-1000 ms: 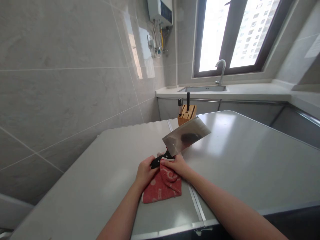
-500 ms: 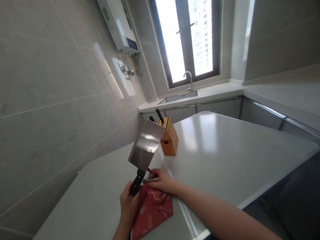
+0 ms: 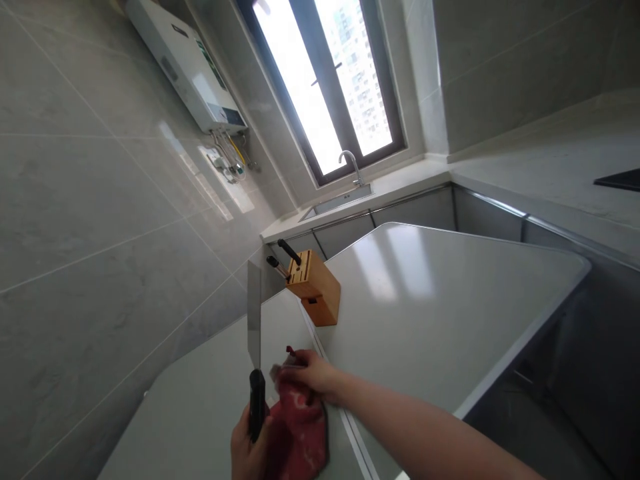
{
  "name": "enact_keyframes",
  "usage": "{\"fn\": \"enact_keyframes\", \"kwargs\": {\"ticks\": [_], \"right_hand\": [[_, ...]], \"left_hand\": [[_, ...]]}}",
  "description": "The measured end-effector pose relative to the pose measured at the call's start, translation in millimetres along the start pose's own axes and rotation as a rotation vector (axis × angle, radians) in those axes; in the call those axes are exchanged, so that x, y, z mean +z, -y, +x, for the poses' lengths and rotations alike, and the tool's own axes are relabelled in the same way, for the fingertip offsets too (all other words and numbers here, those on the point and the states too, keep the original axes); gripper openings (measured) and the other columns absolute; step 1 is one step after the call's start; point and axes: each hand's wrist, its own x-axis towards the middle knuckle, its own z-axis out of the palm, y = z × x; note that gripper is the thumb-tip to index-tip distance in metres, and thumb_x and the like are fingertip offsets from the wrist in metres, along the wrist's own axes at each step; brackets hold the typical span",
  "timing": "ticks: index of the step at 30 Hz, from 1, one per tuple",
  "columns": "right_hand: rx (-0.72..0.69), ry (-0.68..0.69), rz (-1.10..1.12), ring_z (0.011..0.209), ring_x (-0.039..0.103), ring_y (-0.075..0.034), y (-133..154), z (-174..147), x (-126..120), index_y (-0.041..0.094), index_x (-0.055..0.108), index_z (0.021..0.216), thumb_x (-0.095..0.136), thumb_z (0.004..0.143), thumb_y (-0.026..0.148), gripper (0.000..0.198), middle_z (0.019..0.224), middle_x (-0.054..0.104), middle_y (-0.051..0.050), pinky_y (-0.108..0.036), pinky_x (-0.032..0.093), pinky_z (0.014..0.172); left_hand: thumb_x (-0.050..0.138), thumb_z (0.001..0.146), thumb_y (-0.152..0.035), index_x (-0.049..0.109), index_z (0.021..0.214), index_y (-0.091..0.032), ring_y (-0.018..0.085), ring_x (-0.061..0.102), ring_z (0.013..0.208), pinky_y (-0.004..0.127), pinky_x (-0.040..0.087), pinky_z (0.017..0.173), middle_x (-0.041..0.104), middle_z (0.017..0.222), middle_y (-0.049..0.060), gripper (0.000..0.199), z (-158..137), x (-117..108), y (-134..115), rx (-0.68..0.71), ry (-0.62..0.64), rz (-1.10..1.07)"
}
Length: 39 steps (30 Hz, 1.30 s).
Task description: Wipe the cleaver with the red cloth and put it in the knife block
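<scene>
1. Since 0.5 s ago the cleaver [image 3: 254,313] has turned from showing its broad flat to standing edge-on, a thin upright sliver, and the view has tilted further to the side.
2. Left hand [image 3: 246,453] is wrapped tight around the black handle [image 3: 257,404], low at the frame's bottom edge; this fist grip carries the blade upright above the bench [image 3: 425,300], likely so that its side can be met by the cloth.
3. Right hand [image 3: 311,375] rests with fingers curled and pressed down on the red cloth [image 3: 300,433], bunching its top edge just beside the handle.
4. That cloth lies on the bench across the seam between 2 panels, under and between both hands.
5. Farther along the same seam stands a wooden knife block [image 3: 315,291] with 2 dark handles poking out, well apart from the hands.
6. Hard to read: the left wrist and most of that hand are cut off, the blade's face is unreadable edge-on, and whether cloth touches the handle cannot be told.
7. At the back, a sink [image 3: 336,202] with tap sits under the window.
</scene>
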Motion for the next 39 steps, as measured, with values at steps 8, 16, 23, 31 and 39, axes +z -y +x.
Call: {"fn": "enact_keyframes", "kwargs": {"ticks": [8, 16, 23, 31, 39], "right_hand": [[0.038, 0.168, 0.448, 0.071, 0.061, -0.013, 21, -12, 17, 0.013, 0.07, 0.087, 0.089, 0.044, 0.043, 0.056, 0.077, 0.067, -0.002, -0.029, 0.045, 0.078], [-0.047, 0.289, -0.021, 0.073, 0.055, -0.013, 9, -20, 25, 0.015, 0.069, 0.082, 0.081, 0.052, 0.055, 0.051, 0.071, 0.06, 0.002, -0.024, 0.042, 0.07], [-0.182, 0.265, -0.291, 0.078, 0.052, -0.012, 13, -16, 18, 0.015, 0.067, 0.07, 0.086, 0.049, 0.045, 0.041, 0.078, 0.057, 0.003, -0.02, 0.038, 0.067], [0.033, 0.143, -0.035, 0.06, 0.049, -0.009, 3, -11, 12, 0.014, 0.073, 0.083, 0.081, 0.056, 0.047, 0.044, 0.067, 0.06, 0.002, -0.023, 0.038, 0.061], [0.053, 0.11, -0.086, 0.063, 0.052, -0.009, 4, -11, 4, 0.015, 0.07, 0.081, 0.08, 0.062, 0.041, 0.034, 0.07, 0.06, 0.002, -0.023, 0.041, 0.063]], "left_hand": [[0.075, 0.048, -0.065, 0.069, 0.07, -0.014, 0.026, 0.065, 0.065, 0.031, 0.054, 0.057, 0.07, 0.066, 0.006, 0.056, -1, 8, -15, -0.134, 0.013, -0.184], [0.081, 0.045, -0.053, 0.069, 0.074, -0.013, 0.022, 0.063, 0.057, 0.029, 0.053, 0.052, 0.07, 0.067, 0.006, 0.051, -13, 18, -11, -0.262, 0.016, -0.348], [0.078, 0.042, -0.064, 0.067, 0.083, -0.015, 0.026, 0.066, 0.071, 0.031, 0.053, 0.058, 0.071, 0.075, 0.007, 0.065, -8, 15, -34, -0.261, -0.207, -0.246], [0.062, 0.048, -0.082, 0.061, 0.072, -0.014, 0.023, 0.06, 0.062, 0.032, 0.048, 0.057, 0.063, 0.064, 0.005, 0.072, 14, -13, -26, -0.09, -0.244, 0.09], [0.056, 0.063, -0.071, 0.067, 0.086, -0.016, 0.021, 0.058, 0.059, 0.028, 0.045, 0.054, 0.062, 0.061, 0.002, 0.061, 31, -60, -58, 0.035, -0.232, 0.525]]}}
